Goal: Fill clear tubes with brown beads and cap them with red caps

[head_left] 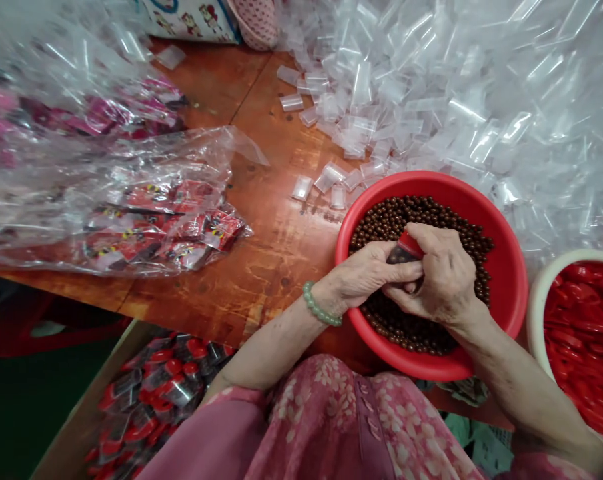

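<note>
Both my hands meet over a red basin (514,280) partly filled with small brown beads (426,210). Between them is a small clear container with a red cap (405,248), dark inside where it shows. My left hand (366,273) has its fingers and thumb closed round the container's body. On the capped end, my right hand (438,273) is closed with its fingers pressed against the red part. Much of the container is hidden by the fingers. A green bead bracelet (321,308) circles my left wrist.
A heap of clear plastic pieces (361,127) spreads across the back right. At far right stands a white-rimmed tub (536,313) of red caps (581,333). Bagged red packets (166,227) lie at left. Below the table edge, a box holds several red-capped containers (156,387).
</note>
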`<state>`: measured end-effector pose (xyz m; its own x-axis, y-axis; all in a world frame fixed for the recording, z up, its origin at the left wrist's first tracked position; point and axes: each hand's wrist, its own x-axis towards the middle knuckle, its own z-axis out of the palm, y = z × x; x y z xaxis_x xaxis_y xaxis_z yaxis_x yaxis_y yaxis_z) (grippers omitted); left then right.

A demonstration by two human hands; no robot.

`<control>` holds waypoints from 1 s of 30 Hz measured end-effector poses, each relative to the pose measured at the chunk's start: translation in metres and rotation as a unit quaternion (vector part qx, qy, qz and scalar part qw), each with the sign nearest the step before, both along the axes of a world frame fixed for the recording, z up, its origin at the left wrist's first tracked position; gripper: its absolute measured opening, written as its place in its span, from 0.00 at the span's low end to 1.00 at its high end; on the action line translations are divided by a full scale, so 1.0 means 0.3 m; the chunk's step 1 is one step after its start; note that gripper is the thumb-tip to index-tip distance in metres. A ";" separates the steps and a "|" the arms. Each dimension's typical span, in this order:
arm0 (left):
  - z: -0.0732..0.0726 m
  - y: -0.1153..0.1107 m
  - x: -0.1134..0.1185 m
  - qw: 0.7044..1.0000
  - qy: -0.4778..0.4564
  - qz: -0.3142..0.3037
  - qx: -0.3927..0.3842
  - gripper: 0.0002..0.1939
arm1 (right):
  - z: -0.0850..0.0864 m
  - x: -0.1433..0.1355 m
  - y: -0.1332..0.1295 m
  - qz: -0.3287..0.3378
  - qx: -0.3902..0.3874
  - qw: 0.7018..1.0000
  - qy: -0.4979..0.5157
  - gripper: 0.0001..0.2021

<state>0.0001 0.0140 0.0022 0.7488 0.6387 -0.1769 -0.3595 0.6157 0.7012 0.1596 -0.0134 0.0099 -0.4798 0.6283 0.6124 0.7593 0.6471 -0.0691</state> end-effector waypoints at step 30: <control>-0.010 0.004 0.033 0.985 0.035 0.136 -0.096 0.30 | 0.003 0.003 0.053 -0.048 -0.072 0.995 -0.052 0.33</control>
